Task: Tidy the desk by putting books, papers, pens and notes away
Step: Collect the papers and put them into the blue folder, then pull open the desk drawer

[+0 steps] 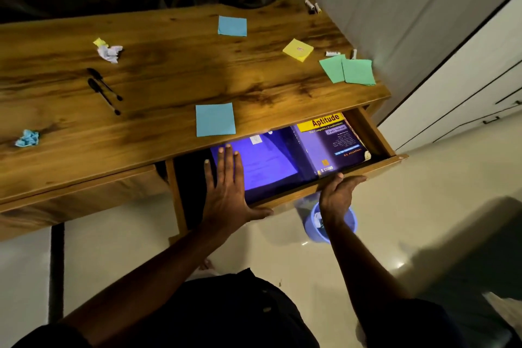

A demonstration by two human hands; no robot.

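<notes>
While the wooden drawer front (378, 165) is clasped by the right hand (340, 192), the large purple softcover book (268, 164) pressed under the flat, spread left hand (226, 189) is judged heavy, best taken spine-side.

Books (330, 147) lie in the open drawer (364, 169) under the desk (169, 65).

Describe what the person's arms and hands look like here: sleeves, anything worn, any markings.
Both forearms are bare down to the wrists. The left hand and right hand wear no gloves, and no watch, bracelet or ring shows. The left hand's nails look short. The dark clothing covers the torso and seems to reach the upper arms only near the picture's bottom edge.
</notes>
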